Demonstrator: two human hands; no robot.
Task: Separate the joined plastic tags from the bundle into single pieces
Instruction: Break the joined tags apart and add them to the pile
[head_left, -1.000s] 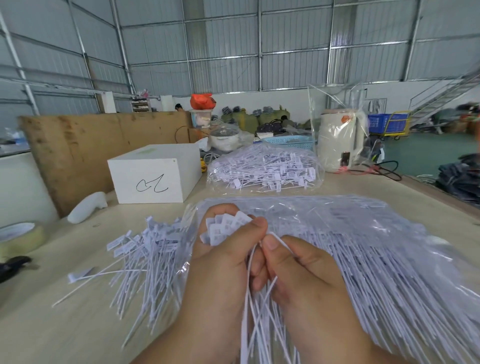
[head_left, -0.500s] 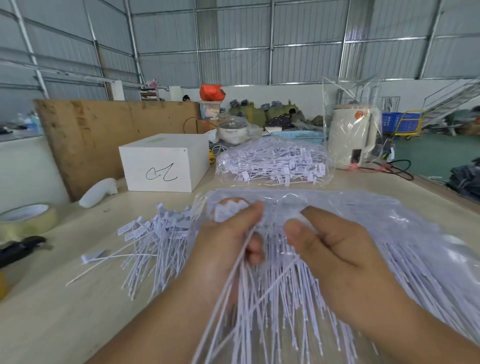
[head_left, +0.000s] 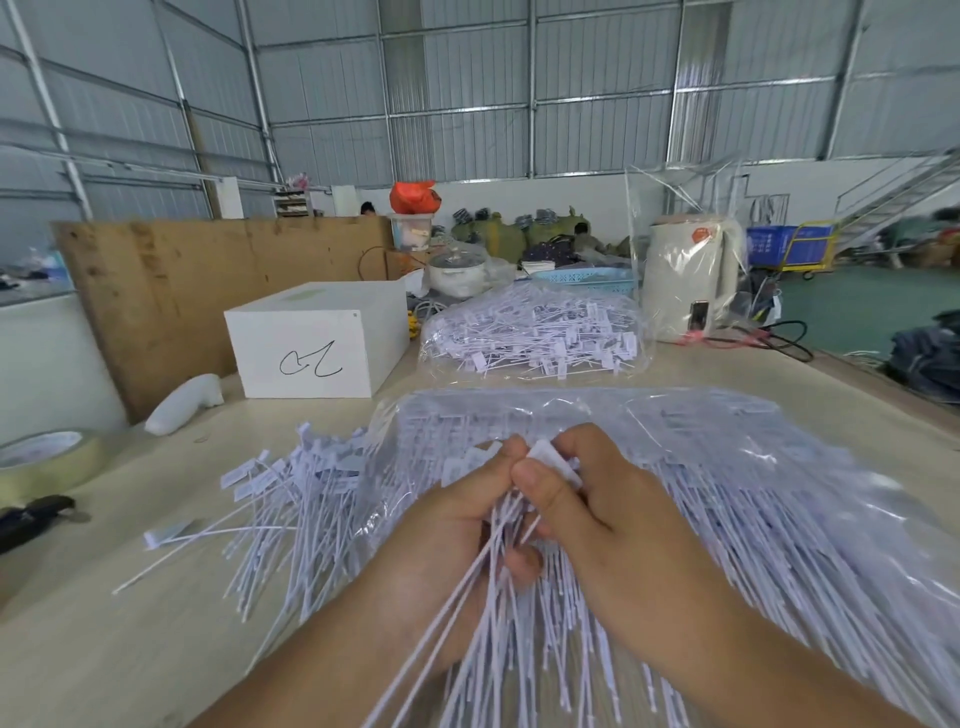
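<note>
Hands were spread apart half a second ago; now they're back together over the bundle. Left hand (head_left: 457, 525) grips the bundle of joined tags (head_left: 498, 561) by the stems, fingers curled round them, thumb on top. Right hand (head_left: 587, 499) pinches one white tag head (head_left: 548, 460) between thumb and forefinger, right at the left thumb tip.

Step in hand: snapping one tag off the joined strip. Next move probably calls for a short twist or pull with the right hand while the left holds the rest firm. Can't tell if that head is already free, the fingers hide the joint.

Tags: thin white stems with flat rectangular heads, stems fanning toward the near edge of the table (head_left: 130, 649). Pile of separated tags (head_left: 291, 499) lies left of the hands. Bagged stock (head_left: 753, 493) lies under and right of the hands; a second bag of tags (head_left: 530, 332) sits toward the far edge.
</note>
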